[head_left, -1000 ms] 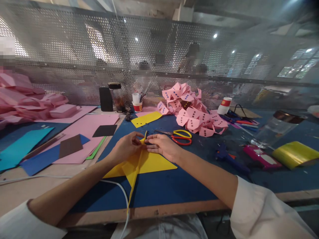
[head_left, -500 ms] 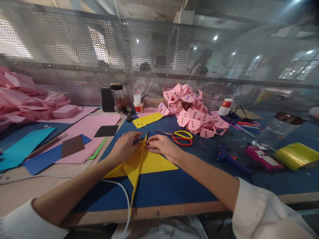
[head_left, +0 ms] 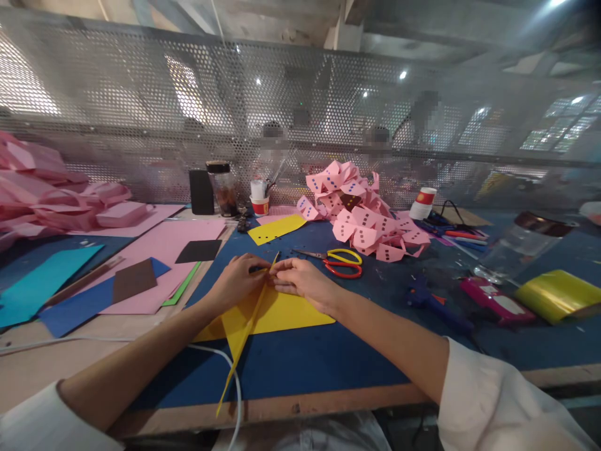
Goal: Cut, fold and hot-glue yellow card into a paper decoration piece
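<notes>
Room: high, grey, ceiling lights lit, windows at both sides; a perforated metal screen (head_left: 300,106) closes off the far side of the table, people (head_left: 273,147) dim behind it. Table (head_left: 357,401) has a pale wooden front edge; dark blue mat (head_left: 338,351) over most of the working area, bare board at left. 2 heaps of folded pink paper: a large heap (head_left: 42,181) at far left, a dotted heap (head_left: 357,210) beyond the hands. Pink sheet (head_left: 183,228) at left, under brown and black pieces. Flat yellow sheet (head_left: 300,313) on the mat; across it, a folded yellow piece (head_left: 248,326), its near tip over the table's front edge. Left hand (head_left: 235,279) nearly closed, thumb and fingers pinching the piece's far end; right hand (head_left: 305,282) half curled, fingertips drawn together at that same end, cannot tell whether they grip. Containers: large clear jar (head_left: 521,244), dark lid, right side, contents unclear; smaller lidded jar (head_left: 223,191) near the screen, brown matter inside; red-and-white cup (head_left: 260,207) beside it, holding a white cup and thin tools; another red-and-white cup (head_left: 424,203) past the dotted heap, inside hidden.
</notes>
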`<state>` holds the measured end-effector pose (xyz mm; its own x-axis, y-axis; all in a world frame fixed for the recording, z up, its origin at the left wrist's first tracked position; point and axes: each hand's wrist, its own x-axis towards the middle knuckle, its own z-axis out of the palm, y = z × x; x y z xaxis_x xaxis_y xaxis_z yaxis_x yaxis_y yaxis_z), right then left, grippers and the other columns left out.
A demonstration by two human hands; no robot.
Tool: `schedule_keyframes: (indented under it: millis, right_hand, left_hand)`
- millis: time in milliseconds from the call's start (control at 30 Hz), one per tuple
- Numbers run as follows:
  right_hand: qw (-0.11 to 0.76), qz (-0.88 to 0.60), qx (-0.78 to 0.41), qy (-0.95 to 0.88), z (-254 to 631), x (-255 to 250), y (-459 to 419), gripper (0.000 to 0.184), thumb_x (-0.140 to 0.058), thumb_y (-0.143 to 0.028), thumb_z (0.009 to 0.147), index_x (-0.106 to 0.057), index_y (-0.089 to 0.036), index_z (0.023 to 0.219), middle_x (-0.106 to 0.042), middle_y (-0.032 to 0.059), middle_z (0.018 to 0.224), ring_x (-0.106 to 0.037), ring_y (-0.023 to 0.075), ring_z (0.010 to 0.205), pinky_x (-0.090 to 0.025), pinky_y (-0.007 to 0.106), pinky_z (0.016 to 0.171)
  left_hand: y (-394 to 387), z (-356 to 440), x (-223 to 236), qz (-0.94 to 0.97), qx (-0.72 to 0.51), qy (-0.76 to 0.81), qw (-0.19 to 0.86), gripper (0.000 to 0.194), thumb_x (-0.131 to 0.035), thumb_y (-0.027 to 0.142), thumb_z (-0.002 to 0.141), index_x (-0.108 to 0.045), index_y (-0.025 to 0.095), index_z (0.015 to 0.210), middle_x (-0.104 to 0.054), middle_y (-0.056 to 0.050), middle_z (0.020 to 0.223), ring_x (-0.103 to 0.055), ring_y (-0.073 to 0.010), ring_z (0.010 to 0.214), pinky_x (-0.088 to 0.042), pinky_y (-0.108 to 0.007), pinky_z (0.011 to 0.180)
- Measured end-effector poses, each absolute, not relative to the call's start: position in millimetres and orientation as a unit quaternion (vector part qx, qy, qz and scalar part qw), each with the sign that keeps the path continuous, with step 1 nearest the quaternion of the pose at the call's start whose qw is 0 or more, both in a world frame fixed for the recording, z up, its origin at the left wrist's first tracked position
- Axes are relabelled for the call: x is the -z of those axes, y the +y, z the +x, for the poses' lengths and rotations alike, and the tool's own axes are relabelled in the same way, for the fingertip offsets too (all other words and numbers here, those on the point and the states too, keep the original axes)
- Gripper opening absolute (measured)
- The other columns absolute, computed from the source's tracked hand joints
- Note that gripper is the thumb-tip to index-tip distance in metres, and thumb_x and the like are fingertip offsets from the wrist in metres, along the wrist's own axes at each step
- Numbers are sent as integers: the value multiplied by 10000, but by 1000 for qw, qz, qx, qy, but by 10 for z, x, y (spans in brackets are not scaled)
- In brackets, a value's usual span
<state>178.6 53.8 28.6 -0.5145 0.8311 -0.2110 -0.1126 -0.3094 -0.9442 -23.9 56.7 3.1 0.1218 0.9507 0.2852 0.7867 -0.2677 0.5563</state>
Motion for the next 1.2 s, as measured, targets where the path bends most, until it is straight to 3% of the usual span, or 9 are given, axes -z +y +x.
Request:
schedule_keyframes:
  millis: [233, 433, 533, 700, 800, 900, 1000, 1100, 1200]
  right_hand:
    - [334, -357, -724, -487, 1785, -255, 552, 124, -666, -130, 883, -600, -182, 973, -720, 45, 1037, -742, 126, 908, -550, 330, 1011]
    - [340, -356, -719, -491, 1780, -252, 541, 111, -659, -143, 883, -617, -187, 975, -710, 64, 1126, -702, 153, 1076, -556, 309, 993]
    - [346, -345, -717, -497, 1782, -263, 534, 95, -648, -148, 899, -625, -181, 985, -702, 71, 1139, -691, 152, 1094, -559, 291, 974]
    - [366, -367, -689, -507, 1765, -286, 490, 148, -731, -199, 887, -605, -180, 963, -698, 47, 1043, -735, 136, 893, -594, 254, 817]
    - [285, -348, -703, -550, 1731, -286, 425, 165, -696, -314, 938, -613, -173, 915, -719, 40, 919, -728, 132, 714, -580, 236, 659]
    - [223, -292, -722, -586, 1686, -272, 365, 262, -662, -405, 956, -638, -165, 855, -724, 31, 841, -710, 128, 652, -558, 228, 620]
    - [243, -295, -695, -609, 1670, -271, 362, 276, -734, -383, 893, -626, -162, 770, -691, 1, 745, -677, 111, 614, -506, 203, 594]
    - [276, -315, -645, -639, 1711, -292, 424, 221, -697, -272, 888, -605, -168, 716, -643, -27, 661, -619, 93, 576, -423, 193, 559]
    - [296, -318, -600, -672, 1776, -319, 509, 222, -637, -207, 884, -574, -178, 672, -592, -44, 593, -561, 90, 553, -394, 212, 578]
  left_hand:
    - [546, -213, -82, 708, -339, 593, 181, 342, -638, 494, 776, -805, 237, 928, -779, -79, 1000, -710, -297, 943, -545, -390, 856]
    - [526, -186, -148, 669, -377, 603, 216, 329, -699, 458, 708, -796, 227, 923, -777, -72, 1038, -709, -299, 984, -546, -381, 867]
    - [464, -164, -261, 645, -391, 608, 249, 369, -760, 462, 690, -790, 223, 969, -788, -61, 1027, -712, -295, 973, -557, -345, 789]
    - [373, -171, -439, 594, -429, 615, 291, 518, -771, 464, 720, -739, 228, 1180, -745, -74, 1218, -701, -280, 993, -504, -267, 615]
    - [346, -172, -480, 571, -455, 608, 311, 601, -751, 481, 754, -676, 261, 1308, -703, -73, 1285, -694, -252, 969, -458, -236, 558]
    - [311, -137, -488, 555, -472, 596, 337, 619, -760, 476, 761, -654, 278, 1338, -701, -63, 1248, -687, -209, 875, -388, -199, 482]
    - [270, -81, -498, 536, -484, 576, 383, 634, -790, 454, 755, -636, 282, 1346, -718, -46, 1145, -665, -156, 728, -360, -178, 437]
    - [251, -47, -511, 484, -511, 525, 479, 609, -838, 401, 721, -649, 248, 1279, -731, -19, 962, -668, -145, 662, -476, -196, 502]
    - [254, -51, -511, 446, -514, 485, 550, 416, -850, 398, 709, -697, 196, 1040, -716, -10, 803, -688, -168, 640, -560, -247, 579]
